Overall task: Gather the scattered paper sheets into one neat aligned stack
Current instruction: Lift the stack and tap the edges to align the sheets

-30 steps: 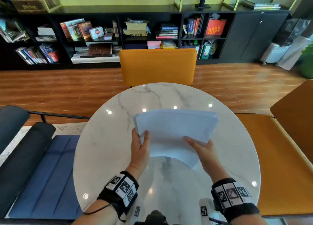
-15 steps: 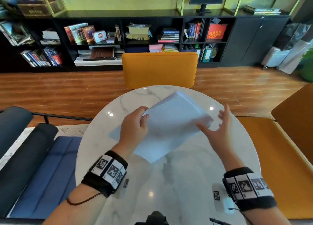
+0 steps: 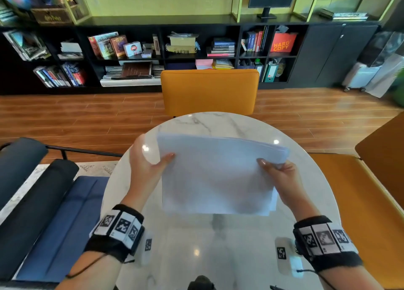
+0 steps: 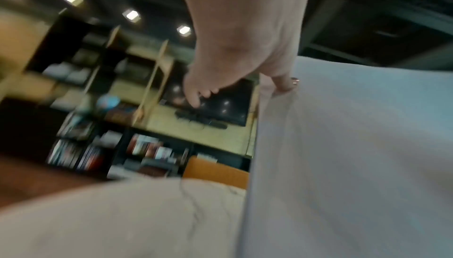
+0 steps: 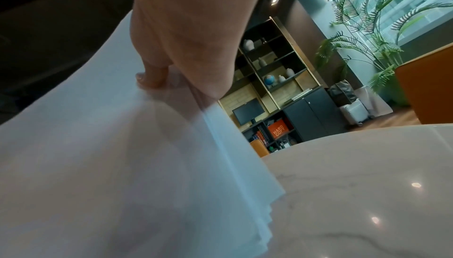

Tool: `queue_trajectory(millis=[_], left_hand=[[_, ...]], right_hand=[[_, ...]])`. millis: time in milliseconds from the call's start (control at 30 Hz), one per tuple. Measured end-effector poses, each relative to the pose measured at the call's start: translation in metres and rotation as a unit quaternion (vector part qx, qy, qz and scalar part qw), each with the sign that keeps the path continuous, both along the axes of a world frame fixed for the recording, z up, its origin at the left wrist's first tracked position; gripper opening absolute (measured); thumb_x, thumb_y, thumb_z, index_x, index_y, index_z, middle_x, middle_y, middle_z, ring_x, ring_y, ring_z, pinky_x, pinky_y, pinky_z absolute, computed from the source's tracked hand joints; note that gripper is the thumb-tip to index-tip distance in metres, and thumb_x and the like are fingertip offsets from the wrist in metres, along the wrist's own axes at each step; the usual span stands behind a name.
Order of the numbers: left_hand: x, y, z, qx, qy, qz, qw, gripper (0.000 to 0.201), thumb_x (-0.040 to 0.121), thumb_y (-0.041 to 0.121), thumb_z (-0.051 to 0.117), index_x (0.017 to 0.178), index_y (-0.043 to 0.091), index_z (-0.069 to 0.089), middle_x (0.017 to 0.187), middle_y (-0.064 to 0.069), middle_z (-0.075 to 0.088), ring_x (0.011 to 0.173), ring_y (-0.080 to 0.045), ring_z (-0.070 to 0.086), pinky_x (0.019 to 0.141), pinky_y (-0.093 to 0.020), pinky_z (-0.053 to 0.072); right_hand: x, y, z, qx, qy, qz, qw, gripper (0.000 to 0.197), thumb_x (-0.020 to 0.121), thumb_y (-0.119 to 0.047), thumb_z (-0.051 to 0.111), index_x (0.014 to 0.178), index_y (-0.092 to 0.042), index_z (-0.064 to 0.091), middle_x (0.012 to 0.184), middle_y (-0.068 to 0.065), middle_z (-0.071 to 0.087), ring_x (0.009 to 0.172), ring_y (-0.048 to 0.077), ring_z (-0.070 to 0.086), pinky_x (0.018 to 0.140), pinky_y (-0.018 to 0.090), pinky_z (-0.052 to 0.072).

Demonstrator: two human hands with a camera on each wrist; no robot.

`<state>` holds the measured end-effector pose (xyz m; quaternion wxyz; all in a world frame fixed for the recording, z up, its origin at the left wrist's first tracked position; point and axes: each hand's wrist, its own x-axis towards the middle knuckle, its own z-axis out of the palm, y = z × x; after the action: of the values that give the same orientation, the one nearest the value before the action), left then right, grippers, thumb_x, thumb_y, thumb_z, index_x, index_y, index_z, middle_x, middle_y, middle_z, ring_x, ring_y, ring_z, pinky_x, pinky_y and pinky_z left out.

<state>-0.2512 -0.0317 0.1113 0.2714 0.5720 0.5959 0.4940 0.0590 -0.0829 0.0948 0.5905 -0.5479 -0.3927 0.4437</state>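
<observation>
So both hands have the paper stack (image 3: 215, 176) up off the marble surface (image 3: 218, 246), right in the middle of the frame. The left hand (image 3: 145, 166) pinches the stack's left edge, thumb on the front face, and the other fingers (image 4: 196, 95) go behind it. The right hand (image 3: 282, 180) grips the right edge the same way, thumb pressed on top. In the right wrist view the sheet edges at lower right are fanned out in little steps, so not flush. An orange chair (image 3: 208, 92) sits behind the surface, upper middle.
</observation>
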Motion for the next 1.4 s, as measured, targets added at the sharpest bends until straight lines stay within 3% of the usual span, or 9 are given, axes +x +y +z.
queue_trajectory(millis=[100, 300, 433, 533, 667, 833, 967, 1200, 1400], left_hand=[[0.005, -0.001, -0.023, -0.102, -0.146, -0.11, 0.978, 0.047, 0.087, 0.027, 0.065, 0.131, 0.02, 0.05, 0.123, 0.006, 0.062, 0.112, -0.011, 0.06, 0.083, -0.019, 0.047], [0.037, -0.018, -0.039, -0.02, -0.16, -0.019, 0.987, 0.031, 0.091, 0.017, 0.059, 0.122, 0.016, 0.052, 0.11, 0.011, 0.063, 0.097, 0.007, 0.061, 0.08, -0.008, 0.046], [0.049, -0.033, -0.064, -0.092, -0.18, -0.035, 0.979, 0.036, 0.089, 0.016, 0.061, 0.123, 0.02, 0.049, 0.111, 0.011, 0.061, 0.096, 0.009, 0.06, 0.078, -0.01, 0.046], [0.053, -0.032, -0.067, -0.098, -0.18, -0.025, 0.978, 0.035, 0.089, 0.015, 0.061, 0.12, 0.02, 0.046, 0.109, 0.013, 0.059, 0.09, 0.016, 0.058, 0.075, -0.005, 0.044], [0.045, -0.02, -0.06, -0.078, -0.175, -0.001, 0.982, 0.036, 0.089, 0.026, 0.06, 0.121, 0.018, 0.045, 0.117, 0.002, 0.058, 0.109, -0.011, 0.057, 0.093, -0.029, 0.045], [0.05, -0.016, -0.051, -0.055, -0.154, 0.014, 0.987, 0.023, 0.094, 0.022, 0.053, 0.113, 0.013, 0.044, 0.108, -0.003, 0.056, 0.106, -0.024, 0.057, 0.089, -0.034, 0.047], [0.049, -0.016, -0.029, 0.009, -0.175, 0.019, 0.984, 0.031, 0.093, 0.019, 0.055, 0.12, 0.013, 0.044, 0.111, 0.005, 0.057, 0.1, -0.001, 0.056, 0.084, -0.009, 0.045], [0.047, -0.028, -0.059, -0.083, -0.172, -0.01, 0.982, 0.015, 0.094, 0.022, 0.053, 0.105, 0.033, 0.047, 0.104, 0.012, 0.058, 0.106, -0.015, 0.059, 0.091, -0.032, 0.047], [0.05, -0.029, -0.053, -0.032, -0.177, -0.01, 0.984, 0.022, 0.095, 0.014, 0.051, 0.116, 0.016, 0.045, 0.106, 0.012, 0.058, 0.09, 0.016, 0.057, 0.077, -0.004, 0.043]], right_hand=[[0.001, -0.001, -0.005, 0.0, 0.015, 0.025, 1.0, 0.019, 0.056, -0.037, 0.078, 0.066, -0.021, 0.077, 0.071, -0.004, 0.075, 0.068, 0.013, 0.069, 0.072, 0.037, 0.054], [0.001, -0.005, -0.021, 0.037, 0.051, 0.051, 0.997, 0.055, 0.041, -0.058, 0.085, 0.083, -0.024, 0.078, 0.084, -0.004, 0.078, 0.078, 0.01, 0.073, 0.068, 0.023, 0.057], [-0.004, -0.011, -0.048, -0.001, 0.027, 0.04, 0.999, 0.069, 0.05, -0.052, 0.086, 0.108, -0.022, 0.067, 0.106, 0.006, 0.074, 0.1, 0.024, 0.07, 0.089, 0.046, 0.055], [-0.007, -0.014, -0.053, -0.014, 0.036, 0.015, 0.999, 0.067, 0.047, -0.054, 0.086, 0.102, -0.02, 0.069, 0.1, 0.006, 0.076, 0.095, 0.024, 0.071, 0.083, 0.041, 0.057], [0.0, -0.01, -0.046, 0.001, 0.027, -0.002, 1.0, 0.045, 0.061, -0.038, 0.08, 0.1, -0.018, 0.068, 0.093, 0.003, 0.077, 0.09, 0.021, 0.072, 0.071, 0.029, 0.056], [-0.011, -0.003, -0.044, -0.008, 0.003, -0.038, 0.999, 0.065, 0.051, -0.057, 0.083, 0.099, -0.015, 0.07, 0.093, 0.006, 0.076, 0.093, 0.027, 0.071, 0.082, 0.04, 0.057], [-0.005, -0.003, -0.031, 0.039, 0.019, -0.045, 0.998, 0.077, 0.049, -0.059, 0.082, 0.11, -0.013, 0.065, 0.098, 0.002, 0.074, 0.09, 0.017, 0.07, 0.073, 0.026, 0.056], [-0.017, -0.01, -0.054, -0.031, -0.008, -0.032, 0.999, 0.064, 0.048, -0.061, 0.083, 0.096, -0.019, 0.073, 0.096, 0.009, 0.076, 0.093, 0.028, 0.072, 0.089, 0.057, 0.052], [-0.009, -0.008, -0.051, -0.016, -0.001, -0.057, 0.998, 0.07, 0.05, -0.06, 0.082, 0.106, -0.02, 0.068, 0.103, 0.003, 0.075, 0.099, 0.021, 0.07, 0.087, 0.041, 0.054]])
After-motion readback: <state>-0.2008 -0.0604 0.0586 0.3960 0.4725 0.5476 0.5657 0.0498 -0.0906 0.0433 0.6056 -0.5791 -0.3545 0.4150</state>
